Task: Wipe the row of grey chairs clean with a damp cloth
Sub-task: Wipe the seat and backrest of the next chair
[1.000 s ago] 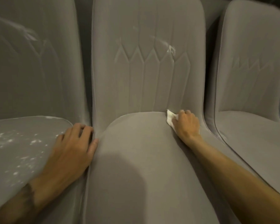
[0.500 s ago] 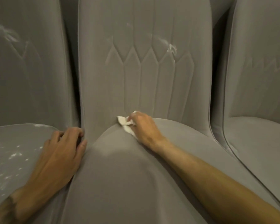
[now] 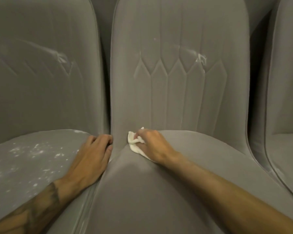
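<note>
Three grey padded chairs stand side by side. My right hand (image 3: 153,145) grips a small white cloth (image 3: 134,144) and presses it into the back left corner of the middle chair (image 3: 159,191) seat, where seat meets backrest. A white smear (image 3: 200,59) marks that chair's backrest at the upper right. My left hand (image 3: 91,157) rests on the right edge of the left chair (image 3: 32,157), fingers curled into the gap between the two chairs. White specks cover the left chair's seat, and a white streak (image 3: 61,56) crosses its backrest.
The right chair (image 3: 284,149) shows only its left part at the frame's edge. Narrow dark gaps separate the chairs. Both forearms reach in from the bottom of the view.
My right hand has slid the cloth leftward along the seat's back seam, from the right side to the left corner. My left hand has stayed on the left chair's edge.
</note>
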A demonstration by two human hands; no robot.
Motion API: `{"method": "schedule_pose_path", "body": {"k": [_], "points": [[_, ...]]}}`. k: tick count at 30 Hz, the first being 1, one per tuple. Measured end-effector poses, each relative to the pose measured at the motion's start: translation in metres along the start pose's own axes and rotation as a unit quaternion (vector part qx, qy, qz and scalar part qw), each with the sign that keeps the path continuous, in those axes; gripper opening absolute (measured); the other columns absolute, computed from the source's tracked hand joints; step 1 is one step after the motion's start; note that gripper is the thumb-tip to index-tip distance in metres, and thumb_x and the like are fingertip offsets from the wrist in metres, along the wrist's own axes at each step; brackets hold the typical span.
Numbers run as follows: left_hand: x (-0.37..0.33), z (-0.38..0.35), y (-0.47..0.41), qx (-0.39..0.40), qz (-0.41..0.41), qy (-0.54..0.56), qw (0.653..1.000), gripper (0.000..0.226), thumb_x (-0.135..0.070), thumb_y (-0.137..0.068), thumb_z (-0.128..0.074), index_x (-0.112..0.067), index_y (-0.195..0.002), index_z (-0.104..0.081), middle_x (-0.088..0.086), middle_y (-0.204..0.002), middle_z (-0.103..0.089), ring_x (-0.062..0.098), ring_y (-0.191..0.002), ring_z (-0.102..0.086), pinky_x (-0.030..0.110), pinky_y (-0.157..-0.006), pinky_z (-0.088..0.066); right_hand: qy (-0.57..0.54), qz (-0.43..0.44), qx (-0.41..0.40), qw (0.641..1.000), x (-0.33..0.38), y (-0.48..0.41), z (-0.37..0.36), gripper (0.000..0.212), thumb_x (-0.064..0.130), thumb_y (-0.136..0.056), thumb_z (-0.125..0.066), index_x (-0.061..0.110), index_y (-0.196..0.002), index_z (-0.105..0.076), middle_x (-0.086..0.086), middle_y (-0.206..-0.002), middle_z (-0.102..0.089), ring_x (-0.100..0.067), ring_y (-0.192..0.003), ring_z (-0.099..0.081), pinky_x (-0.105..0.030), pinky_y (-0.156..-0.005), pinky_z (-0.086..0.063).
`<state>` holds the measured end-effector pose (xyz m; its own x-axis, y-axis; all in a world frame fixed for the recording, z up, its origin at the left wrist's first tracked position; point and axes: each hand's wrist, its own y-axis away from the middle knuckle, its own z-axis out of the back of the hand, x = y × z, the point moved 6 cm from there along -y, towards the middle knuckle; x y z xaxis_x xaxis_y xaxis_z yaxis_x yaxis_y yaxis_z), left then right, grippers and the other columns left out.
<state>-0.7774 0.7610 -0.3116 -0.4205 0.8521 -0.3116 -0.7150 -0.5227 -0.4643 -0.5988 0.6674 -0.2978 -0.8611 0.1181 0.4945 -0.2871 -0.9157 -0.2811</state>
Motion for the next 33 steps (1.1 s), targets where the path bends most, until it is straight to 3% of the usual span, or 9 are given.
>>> {"method": "schedule_pose_path", "body": {"k": [3,5,10,12,17,20,24,29,33], "points": [[0.002,-0.001,-0.003,0.009,-0.023,-0.001,1.000,0.004,-0.037,-0.108,-0.045,-0.036,-0.103,-0.045,-0.013,-0.098,-0.054,0.015,-0.090,-0.042,0.045,-0.082,-0.047,0.059,-0.080,-0.043,0.994,-0.035,-0.004,0.023,0.029,0.038,-0.094,-0.064,0.013,-0.108,-0.069,-0.013,-0.114,-0.070,-0.034,-0.114,-0.062,-0.039,-0.089,-0.050],[0.004,0.001,-0.003,0.008,-0.034,0.006,0.999,0.006,-0.038,-0.108,-0.045,-0.036,-0.102,-0.045,-0.016,-0.096,-0.053,0.015,-0.090,-0.042,0.042,-0.079,-0.046,0.080,-0.118,-0.070,0.987,-0.031,-0.009,0.021,0.031,0.040,-0.098,-0.055,0.013,-0.102,-0.068,-0.013,-0.111,-0.068,-0.038,-0.110,-0.060,-0.040,-0.084,-0.051],[0.007,0.002,-0.006,0.025,-0.028,0.038,0.999,0.007,-0.033,-0.107,-0.047,-0.035,-0.100,-0.045,-0.016,-0.094,-0.052,0.014,-0.092,-0.043,0.040,-0.078,-0.044,0.030,0.051,-0.025,0.998,0.038,0.024,-0.025,0.017,0.038,-0.091,-0.057,0.023,-0.093,-0.065,0.002,-0.097,-0.068,-0.021,-0.094,-0.062,-0.031,-0.079,-0.048],[0.006,0.006,-0.006,0.029,-0.032,0.034,0.998,0.007,-0.031,-0.106,-0.048,-0.034,-0.101,-0.046,-0.015,-0.095,-0.053,0.014,-0.091,-0.043,0.039,-0.078,-0.043,-0.002,0.062,-0.007,0.998,0.040,0.026,-0.023,0.015,0.040,-0.093,-0.059,0.025,-0.096,-0.062,0.005,-0.099,-0.066,-0.015,-0.091,-0.060,-0.026,-0.076,-0.045],[0.001,0.011,-0.006,0.023,-0.038,0.009,0.999,0.010,-0.040,-0.107,-0.044,-0.036,-0.098,-0.044,-0.020,-0.088,-0.046,0.011,-0.084,-0.042,0.036,-0.074,-0.040,0.052,-0.006,-0.059,0.997,0.024,0.006,-0.010,0.017,0.025,-0.094,-0.059,0.017,-0.108,-0.063,-0.007,-0.112,-0.066,-0.030,-0.106,-0.059,-0.037,-0.087,-0.045],[-0.005,0.014,-0.008,0.005,-0.030,0.008,0.999,0.017,-0.042,-0.108,-0.037,-0.034,-0.097,-0.047,-0.018,-0.088,-0.048,0.015,-0.083,-0.043,0.042,-0.078,-0.043,0.015,0.078,-0.026,0.997,0.042,0.024,-0.023,0.015,0.033,-0.090,-0.060,0.025,-0.104,-0.062,0.000,-0.106,-0.065,-0.022,-0.098,-0.059,-0.034,-0.084,-0.045],[-0.013,0.026,-0.025,-0.065,0.001,-0.001,0.998,0.023,-0.047,-0.102,-0.034,-0.031,-0.106,-0.050,-0.014,-0.102,-0.055,0.015,-0.088,-0.045,0.041,-0.079,-0.044,0.086,0.153,0.005,0.984,0.035,0.038,-0.018,0.031,0.058,-0.093,-0.053,0.038,-0.117,-0.050,0.011,-0.117,-0.053,-0.014,-0.106,-0.048,-0.035,-0.090,-0.039],[-0.033,0.051,-0.084,-0.168,0.007,-0.037,0.985,0.039,-0.036,-0.106,-0.047,-0.012,-0.137,-0.046,0.010,-0.129,-0.055,0.030,-0.108,-0.053,0.047,-0.091,-0.045,0.139,0.142,-0.033,0.979,0.005,0.012,0.005,0.023,0.028,-0.099,-0.054,0.022,-0.121,-0.056,-0.003,-0.116,-0.053,-0.029,-0.104,-0.053,-0.042,-0.090,-0.043],[-0.055,0.070,-0.136,-0.218,-0.005,-0.086,0.972,0.059,-0.037,-0.105,-0.044,-0.006,-0.155,-0.037,0.018,-0.153,-0.044,0.040,-0.135,-0.045,0.055,-0.113,-0.035,0.185,0.143,-0.184,0.955,-0.010,-0.013,0.074,0.022,0.030,-0.095,-0.064,0.017,-0.113,-0.066,-0.008,-0.099,-0.058,-0.033,-0.083,-0.057,-0.043,-0.072,-0.048]]}}
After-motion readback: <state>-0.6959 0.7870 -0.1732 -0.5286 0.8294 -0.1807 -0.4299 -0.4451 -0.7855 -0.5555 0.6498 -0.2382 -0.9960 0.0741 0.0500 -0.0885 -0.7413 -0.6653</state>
